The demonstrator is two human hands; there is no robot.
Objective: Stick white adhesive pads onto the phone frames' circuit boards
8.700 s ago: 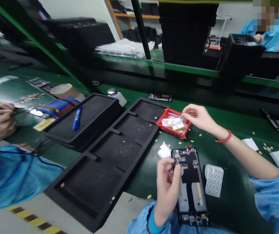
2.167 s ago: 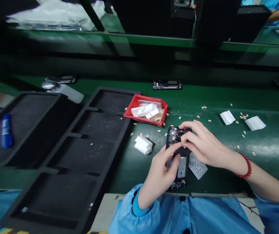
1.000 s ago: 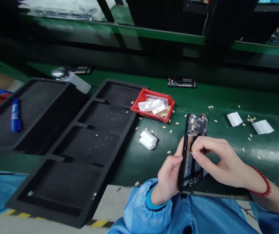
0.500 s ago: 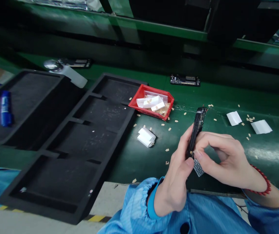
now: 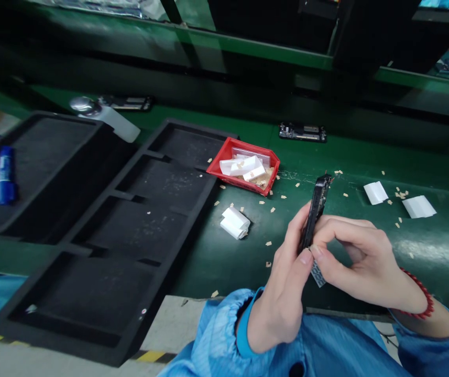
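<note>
My left hand (image 5: pixel 283 293) is closed around a slim black phone body (image 5: pixel 314 217), which stands on edge with circuit parts along its right face. My right hand (image 5: pixel 353 256) is closed in a pinch at the phone body's lower end, thumb and forefinger close to my left thumb. What lies between those fingertips is too small or hidden to tell. Below them a grey patterned sheet (image 5: pixel 318 275) sticks out; which hand holds it I cannot tell. Small tan tabs (image 5: pixel 273 209) lie scattered over the green bench around both hands.
A red bin (image 5: pixel 243 165) holds white papers and tan tabs. Left of it are a black compartment tray (image 5: pixel 130 230), a blue marker (image 5: pixel 6 175) and a white pump bottle (image 5: pixel 120 123). Folded white paper (image 5: pixel 235 222) lies nearby. Another phone body (image 5: pixel 303 132) lies behind.
Both hands have barely moved; my right thumb has slipped slightly toward my left thumb at the phone body's lower end. The phone bodies at the back have shifted a little to the right.
</note>
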